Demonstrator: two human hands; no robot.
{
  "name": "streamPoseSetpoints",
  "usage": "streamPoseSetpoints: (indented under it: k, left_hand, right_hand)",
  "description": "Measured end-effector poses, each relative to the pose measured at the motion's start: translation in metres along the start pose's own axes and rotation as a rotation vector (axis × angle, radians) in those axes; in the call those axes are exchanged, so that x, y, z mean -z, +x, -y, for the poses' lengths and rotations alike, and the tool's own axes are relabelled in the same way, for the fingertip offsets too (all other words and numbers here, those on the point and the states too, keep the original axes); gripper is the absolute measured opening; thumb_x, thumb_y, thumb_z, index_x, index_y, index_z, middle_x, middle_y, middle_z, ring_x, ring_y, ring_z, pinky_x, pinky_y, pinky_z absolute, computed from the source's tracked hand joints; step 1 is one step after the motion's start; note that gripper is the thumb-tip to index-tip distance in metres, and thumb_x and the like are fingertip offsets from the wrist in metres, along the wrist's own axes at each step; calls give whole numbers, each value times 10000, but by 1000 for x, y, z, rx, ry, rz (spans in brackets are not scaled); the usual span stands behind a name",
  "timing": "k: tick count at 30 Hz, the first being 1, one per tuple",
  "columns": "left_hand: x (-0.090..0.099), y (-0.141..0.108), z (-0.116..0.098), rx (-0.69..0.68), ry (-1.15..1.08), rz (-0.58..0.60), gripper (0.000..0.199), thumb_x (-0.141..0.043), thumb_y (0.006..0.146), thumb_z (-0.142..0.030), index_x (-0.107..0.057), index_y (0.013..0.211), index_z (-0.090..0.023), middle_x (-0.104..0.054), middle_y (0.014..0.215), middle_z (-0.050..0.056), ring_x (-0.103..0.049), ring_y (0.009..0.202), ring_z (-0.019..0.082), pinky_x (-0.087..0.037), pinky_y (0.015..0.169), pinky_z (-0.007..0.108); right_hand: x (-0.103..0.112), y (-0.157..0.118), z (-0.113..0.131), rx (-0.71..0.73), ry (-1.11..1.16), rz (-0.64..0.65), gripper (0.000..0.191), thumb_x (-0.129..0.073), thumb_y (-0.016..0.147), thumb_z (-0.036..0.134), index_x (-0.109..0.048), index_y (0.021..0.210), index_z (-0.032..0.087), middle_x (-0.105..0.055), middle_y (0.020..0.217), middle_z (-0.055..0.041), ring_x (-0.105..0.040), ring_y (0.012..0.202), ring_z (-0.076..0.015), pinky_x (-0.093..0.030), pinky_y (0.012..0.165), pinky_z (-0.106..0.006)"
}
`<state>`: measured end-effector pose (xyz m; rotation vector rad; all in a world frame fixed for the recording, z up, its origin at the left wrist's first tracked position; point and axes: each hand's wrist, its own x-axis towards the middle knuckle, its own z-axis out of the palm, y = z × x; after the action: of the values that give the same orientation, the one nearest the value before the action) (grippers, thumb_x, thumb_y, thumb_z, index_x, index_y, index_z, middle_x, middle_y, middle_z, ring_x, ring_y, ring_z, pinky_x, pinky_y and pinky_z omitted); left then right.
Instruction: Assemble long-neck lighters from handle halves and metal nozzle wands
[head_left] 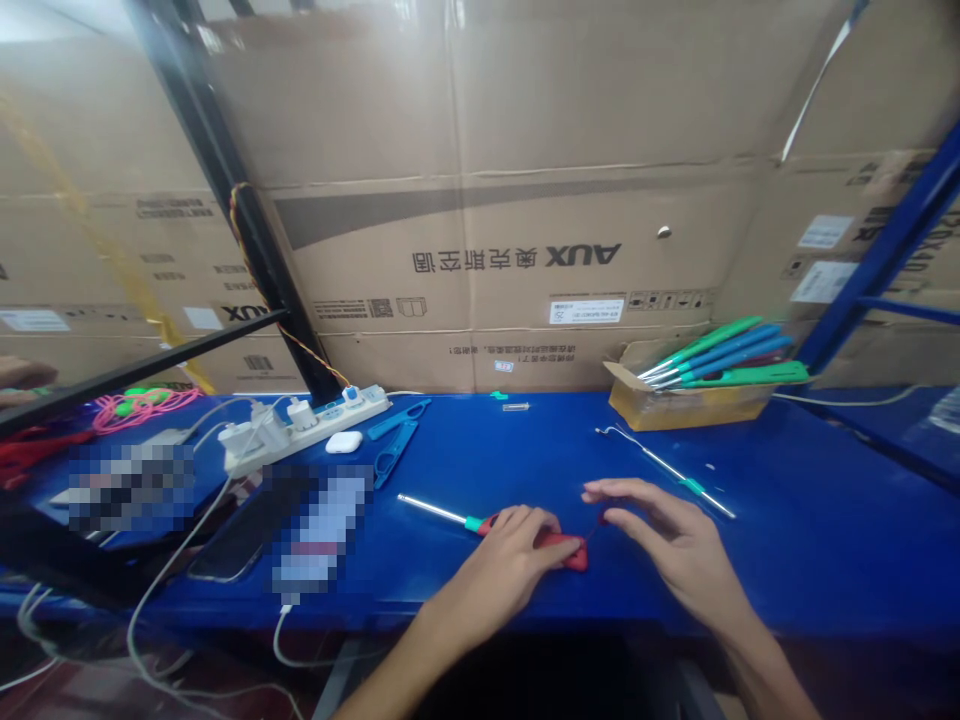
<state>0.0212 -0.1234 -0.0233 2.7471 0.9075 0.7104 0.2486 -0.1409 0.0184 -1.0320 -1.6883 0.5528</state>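
Note:
A long-nosed lighter with a red handle (576,556), a green collar and a bare metal tube lies on the blue tabletop. My left hand (517,545) is closed over its handle, thumb along the top near the butt end. Just right of the handle is my right hand (675,535), its thumb and forefinger curved toward each other. At its thumb tip is a small dark red piece (602,516), apparently pinched there; its kind is too small to make out. Beyond this hand lies a thin metal rod with a green collar (694,486) and a bent wire end.
An open carton (686,408) of green and blue lighters stands at the back right. To the left are blue plastic pieces (397,450), a white earbud case (344,442), phones (255,525) with cables and a power strip (322,428). A small clear part (516,407) lies near the cardboard wall.

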Motion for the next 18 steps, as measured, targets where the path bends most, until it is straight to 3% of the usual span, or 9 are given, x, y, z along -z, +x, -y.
streamPoseSetpoints:
  k: [10,18]
  left_hand:
    - [-1,0,0,11,0,2,260,-465,1071,-269,-691,1193,-313,-599,1085,32,-541,1024,179,-388,860,306]
    - [2,0,-1,-5,-3,6,266,-466,1067,-234,-686,1205,-295,-595,1111,47,-545,1049,187,-404,880,309]
  right_hand:
    - [-3,4,-8,20,169,14,133,-792,845,300,-757,964,250,-761,867,-23,-743,818,-193,-598,762,-298]
    - [-8,1,-1,53,18,-50,102,-761,873,291,-750,966,252,-768,876,-14,-732,800,-186,-591,767,-292]
